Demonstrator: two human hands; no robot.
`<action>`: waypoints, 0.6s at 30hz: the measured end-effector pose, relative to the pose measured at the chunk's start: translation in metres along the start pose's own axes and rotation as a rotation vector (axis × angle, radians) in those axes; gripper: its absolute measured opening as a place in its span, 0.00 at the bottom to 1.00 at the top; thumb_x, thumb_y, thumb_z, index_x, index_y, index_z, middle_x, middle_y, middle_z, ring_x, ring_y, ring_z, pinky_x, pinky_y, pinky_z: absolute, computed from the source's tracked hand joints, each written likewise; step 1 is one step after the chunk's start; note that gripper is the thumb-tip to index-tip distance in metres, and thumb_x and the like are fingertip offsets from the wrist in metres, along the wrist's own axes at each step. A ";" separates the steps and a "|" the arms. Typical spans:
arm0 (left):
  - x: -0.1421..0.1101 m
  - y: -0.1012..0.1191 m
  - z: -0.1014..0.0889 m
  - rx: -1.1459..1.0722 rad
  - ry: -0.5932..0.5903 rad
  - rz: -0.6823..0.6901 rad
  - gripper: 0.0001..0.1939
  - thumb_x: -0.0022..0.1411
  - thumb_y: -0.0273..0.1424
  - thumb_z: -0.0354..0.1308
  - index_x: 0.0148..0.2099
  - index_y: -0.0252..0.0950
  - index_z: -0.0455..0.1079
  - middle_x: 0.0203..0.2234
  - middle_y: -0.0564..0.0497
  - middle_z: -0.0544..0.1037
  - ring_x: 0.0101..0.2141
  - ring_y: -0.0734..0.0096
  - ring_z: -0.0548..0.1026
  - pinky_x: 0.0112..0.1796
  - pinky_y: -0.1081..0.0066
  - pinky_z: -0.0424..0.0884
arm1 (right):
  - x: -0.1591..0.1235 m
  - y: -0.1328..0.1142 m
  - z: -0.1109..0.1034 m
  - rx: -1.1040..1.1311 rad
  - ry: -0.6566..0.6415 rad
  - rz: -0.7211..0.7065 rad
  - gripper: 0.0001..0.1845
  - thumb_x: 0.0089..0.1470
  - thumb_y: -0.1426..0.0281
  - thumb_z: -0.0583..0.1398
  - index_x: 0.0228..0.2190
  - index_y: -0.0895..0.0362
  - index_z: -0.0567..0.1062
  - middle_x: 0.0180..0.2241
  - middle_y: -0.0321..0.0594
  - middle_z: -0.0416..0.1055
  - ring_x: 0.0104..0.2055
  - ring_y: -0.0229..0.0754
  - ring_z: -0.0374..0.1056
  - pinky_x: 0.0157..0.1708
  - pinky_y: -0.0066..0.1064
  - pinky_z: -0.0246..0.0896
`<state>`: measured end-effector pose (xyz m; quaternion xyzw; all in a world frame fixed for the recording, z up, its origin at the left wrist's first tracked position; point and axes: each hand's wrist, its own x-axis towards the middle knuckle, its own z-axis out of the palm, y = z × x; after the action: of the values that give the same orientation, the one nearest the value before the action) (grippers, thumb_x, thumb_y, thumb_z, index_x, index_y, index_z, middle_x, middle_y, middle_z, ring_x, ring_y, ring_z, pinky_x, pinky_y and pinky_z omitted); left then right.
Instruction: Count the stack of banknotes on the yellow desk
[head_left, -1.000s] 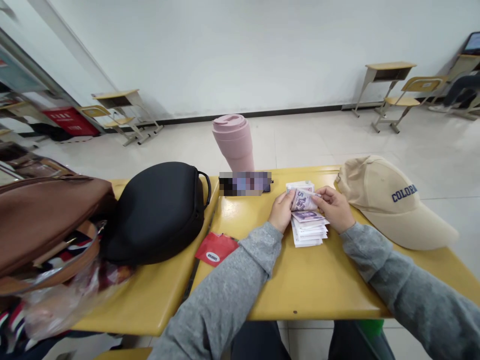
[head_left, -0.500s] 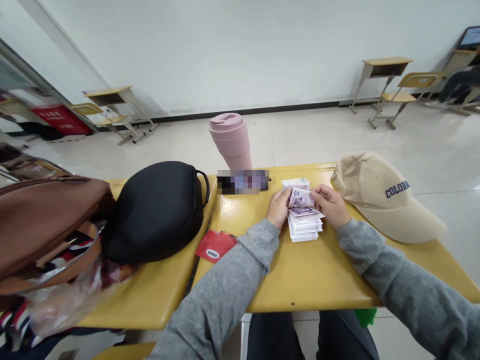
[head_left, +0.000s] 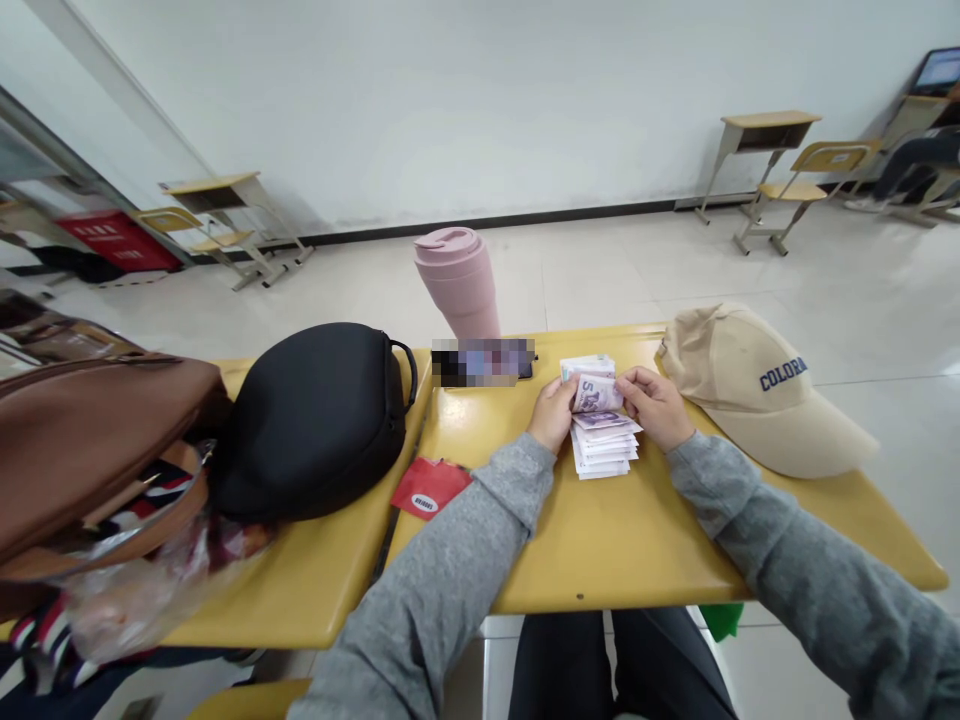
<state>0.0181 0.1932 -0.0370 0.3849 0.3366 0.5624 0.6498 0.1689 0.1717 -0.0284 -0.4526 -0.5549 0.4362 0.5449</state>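
A purple banknote point(head_left: 598, 393) marked with a 5 is held between both hands above the yellow desk. My left hand point(head_left: 553, 413) pinches its left edge, thumb on top. On the other side, the thumb and fingers of my right hand point(head_left: 654, 404) are closed on its right edge. Just below lies a fanned stack of banknotes point(head_left: 604, 447), white edges showing, with a purple face on top. Behind the held note, more notes point(head_left: 587, 365) lie in a small pile, partly covered by it.
A pink tumbler point(head_left: 461, 280) and a blurred-out phone point(head_left: 487, 362) stand and lie at the back. A beige cap point(head_left: 757, 390) is at right. Left are a red pouch point(head_left: 430, 488), a black round case point(head_left: 315, 420), a brown bag point(head_left: 97, 430) and a plastic bag point(head_left: 127, 600).
The view has shifted slightly. Both hands keep hold of the banknote, which looks a little flatter and more turned toward me.
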 end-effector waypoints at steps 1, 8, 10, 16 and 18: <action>0.000 0.000 0.000 0.006 0.001 0.000 0.21 0.45 0.45 0.64 0.34 0.33 0.72 0.28 0.49 0.79 0.33 0.65 0.76 0.41 0.66 0.68 | 0.000 -0.001 0.000 -0.007 0.001 -0.007 0.17 0.49 0.55 0.60 0.23 0.56 0.67 0.13 0.28 0.57 0.16 0.31 0.50 0.16 0.26 0.44; -0.001 0.001 0.001 0.007 0.033 -0.004 0.20 0.45 0.44 0.64 0.33 0.33 0.72 0.28 0.49 0.79 0.34 0.66 0.75 0.41 0.67 0.67 | 0.002 0.000 -0.002 -0.033 0.006 -0.031 0.19 0.48 0.53 0.60 0.22 0.56 0.67 0.14 0.29 0.59 0.16 0.32 0.52 0.17 0.26 0.46; -0.001 0.002 0.001 0.005 0.030 -0.001 0.20 0.45 0.44 0.65 0.34 0.33 0.72 0.28 0.49 0.79 0.34 0.65 0.76 0.41 0.67 0.67 | 0.002 0.001 -0.002 -0.034 0.002 -0.036 0.19 0.48 0.54 0.60 0.22 0.57 0.67 0.14 0.30 0.59 0.17 0.32 0.52 0.17 0.26 0.46; 0.000 0.002 0.001 -0.002 0.033 -0.019 0.21 0.44 0.44 0.65 0.33 0.32 0.71 0.27 0.49 0.78 0.33 0.66 0.75 0.40 0.66 0.67 | 0.001 0.003 -0.002 -0.030 -0.018 -0.046 0.18 0.49 0.54 0.60 0.22 0.57 0.67 0.13 0.29 0.57 0.17 0.31 0.51 0.17 0.26 0.45; 0.001 0.001 0.001 -0.001 0.029 -0.025 0.21 0.44 0.44 0.65 0.34 0.32 0.71 0.26 0.50 0.78 0.32 0.67 0.75 0.39 0.67 0.67 | 0.001 0.002 -0.001 -0.031 -0.020 -0.040 0.19 0.49 0.54 0.60 0.22 0.57 0.67 0.13 0.29 0.57 0.17 0.31 0.51 0.17 0.26 0.45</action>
<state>0.0188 0.1939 -0.0357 0.3720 0.3505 0.5600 0.6520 0.1705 0.1732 -0.0299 -0.4458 -0.5759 0.4209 0.5408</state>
